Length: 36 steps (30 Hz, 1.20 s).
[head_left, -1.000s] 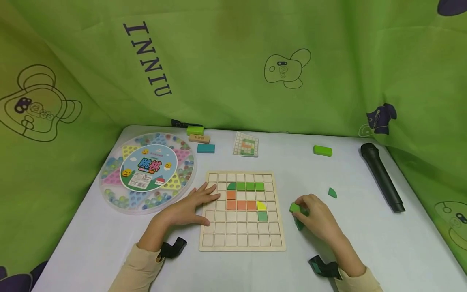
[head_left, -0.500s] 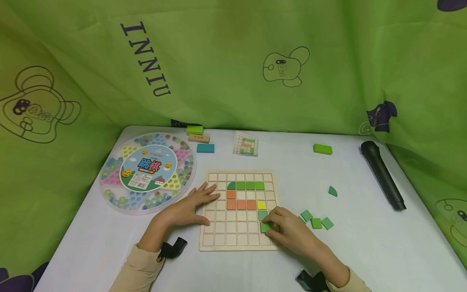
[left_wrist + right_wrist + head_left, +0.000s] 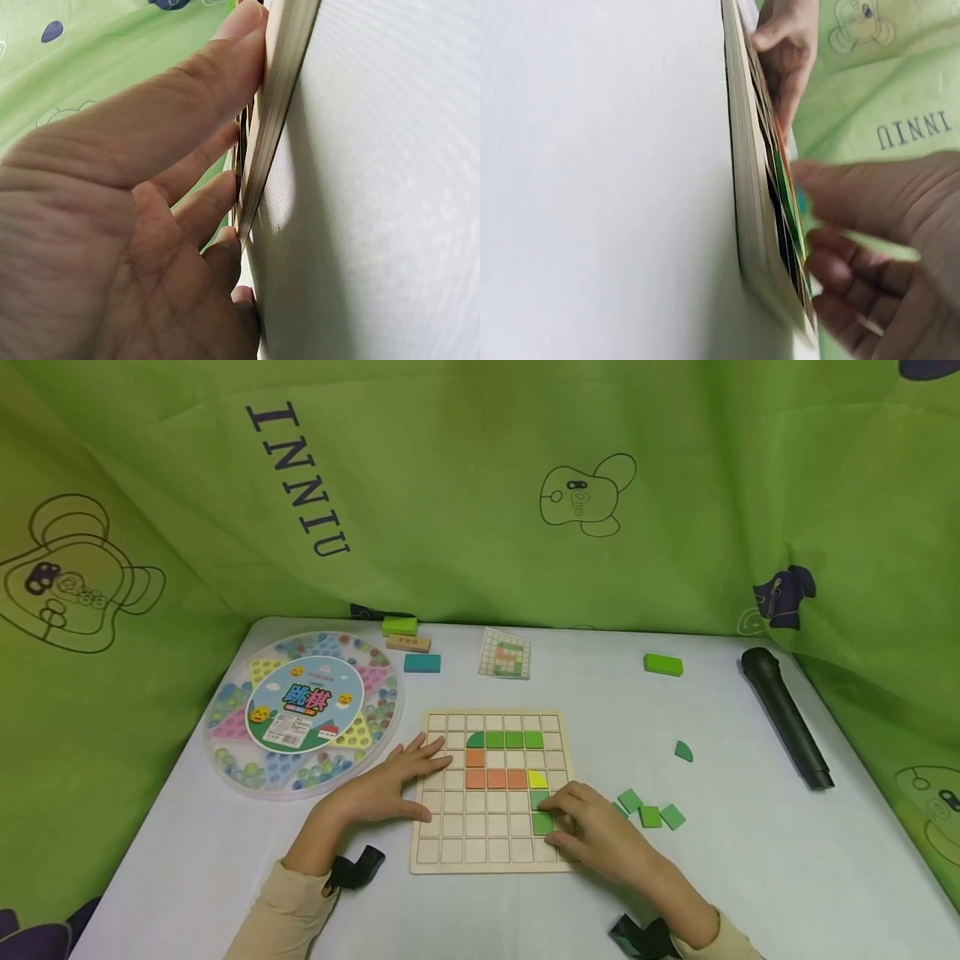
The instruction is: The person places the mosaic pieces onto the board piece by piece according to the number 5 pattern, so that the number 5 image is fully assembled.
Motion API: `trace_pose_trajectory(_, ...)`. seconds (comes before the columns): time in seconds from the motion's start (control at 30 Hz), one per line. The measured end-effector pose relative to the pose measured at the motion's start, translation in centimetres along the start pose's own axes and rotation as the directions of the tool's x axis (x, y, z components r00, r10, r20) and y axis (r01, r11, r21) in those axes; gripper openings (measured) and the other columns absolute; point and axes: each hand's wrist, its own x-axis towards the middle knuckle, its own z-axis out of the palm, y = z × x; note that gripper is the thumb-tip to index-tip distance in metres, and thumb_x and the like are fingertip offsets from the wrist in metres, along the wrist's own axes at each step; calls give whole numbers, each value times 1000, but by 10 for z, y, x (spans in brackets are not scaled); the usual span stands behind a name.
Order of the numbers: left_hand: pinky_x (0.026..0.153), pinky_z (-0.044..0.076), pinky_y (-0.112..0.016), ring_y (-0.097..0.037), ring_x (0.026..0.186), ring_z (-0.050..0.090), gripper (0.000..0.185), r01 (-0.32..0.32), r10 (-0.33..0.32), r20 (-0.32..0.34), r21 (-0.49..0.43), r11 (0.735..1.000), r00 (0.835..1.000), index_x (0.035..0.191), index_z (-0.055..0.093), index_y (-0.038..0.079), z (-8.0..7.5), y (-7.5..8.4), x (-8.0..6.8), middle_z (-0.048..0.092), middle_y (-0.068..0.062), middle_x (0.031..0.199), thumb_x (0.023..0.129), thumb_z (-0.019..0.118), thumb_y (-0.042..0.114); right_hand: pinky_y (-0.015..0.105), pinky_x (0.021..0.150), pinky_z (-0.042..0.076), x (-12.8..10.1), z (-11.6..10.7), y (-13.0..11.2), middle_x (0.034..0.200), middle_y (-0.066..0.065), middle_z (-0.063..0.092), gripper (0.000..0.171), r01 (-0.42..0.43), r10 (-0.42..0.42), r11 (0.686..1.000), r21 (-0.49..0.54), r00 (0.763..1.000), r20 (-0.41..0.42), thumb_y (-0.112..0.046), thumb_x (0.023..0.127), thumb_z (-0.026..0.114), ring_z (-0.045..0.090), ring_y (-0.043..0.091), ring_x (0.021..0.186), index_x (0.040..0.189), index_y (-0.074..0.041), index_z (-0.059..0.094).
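Shifted barely, the right hand presses a green tile into the board; left hand stays flat, open.

The green curtain behind the counter carries the dark capital letters "INNIU", running tilted down its upper left part; the same word shows in the right wrist view, turned upside down as "UNNI" with its end cut off. The round label in the middle of the marble game's lid bears two large blue Chinese characters, 跳棋. Smaller print on a white patch below these characters is too small to read.
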Motion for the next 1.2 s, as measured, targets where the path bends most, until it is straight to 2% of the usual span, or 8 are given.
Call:
trace_pose_trajectory(0.13,116,0,-58,-32,147,-5,82,2,-2,0,3,1000,1000,148,35,14,-1,1,1,10,-6,160,77,74,33,28,82,53,-9,-13,11,106,-12,61,32,-46,48,998,33,996,-73,-20,78,77,58,5,97,108,-17,68)
trace_pose_trajectory(0.4,116,0,-58,-31,147,-5,83,5,-5,-2,4,1000,1000,148,35,14,-3,0,0,10,-6,160,77,74,33,29,81,53,-40,-38,48,109,-9,62,38,-187,178,982,-27,963,-204,-15,76,79,59,9,97,111,-15,66)
trace_pose_trajectory(0.6,116,-1,-58,-32,147,-6,83,-1,1,-5,-3,1000,1000,148,35,13,-3,0,-2,10,-7,160,78,74,33,11,81,44,-51,-60,81,111,1,63,36,-240,235,971,16,933,-273,-15,81,75,50,-5,98,115,-11,64)
trace_pose_trajectory(0.67,116,-1,-58,-32,147,-6,82,0,0,-5,-4,1000,1000,148,35,13,-2,0,-2,10,-7,160,78,74,33,10,82,44,-49,-68,95,112,6,62,36,-258,255,966,30,923,-289,-15,83,73,51,-3,99,116,-7,63)
trace_pose_trajectory(0.83,116,-1,-58,-33,147,-5,82,0,-1,-4,-15,1000,1000,147,35,12,-1,0,-1,10,-8,160,77,74,33,40,82,52,-40,-85,125,116,19,58,42,-348,347,937,41,903,-252,-16,87,68,58,33,103,124,0,57)
trace_pose_trajectory(0.9,116,-1,-58,-33,147,-5,83,-1,1,-3,-19,1000,1000,147,35,12,-1,-1,-1,10,-8,160,77,74,33,49,79,52,-35,-89,135,116,22,57,42,-370,369,928,35,905,-213,-15,88,66,59,41,100,126,1,56)
trace_pose_trajectory(1.1,116,-2,-58,-33,147,-6,83,-1,1,4,-23,1000,1000,148,35,12,0,0,-1,10,-8,160,77,74,32,41,71,51,-22,-93,151,104,21,58,32,-365,360,931,-22,924,-127,-3,85,65,61,33,88,115,4,62)
trace_pose_trajectory(1.2,116,-2,-58,-32,147,-6,83,0,0,5,-23,1000,1000,148,35,12,0,0,-1,10,-7,160,77,74,32,39,70,49,-19,-95,151,97,19,60,26,-380,376,924,-23,920,-114,-1,83,66,60,30,86,109,4,61)
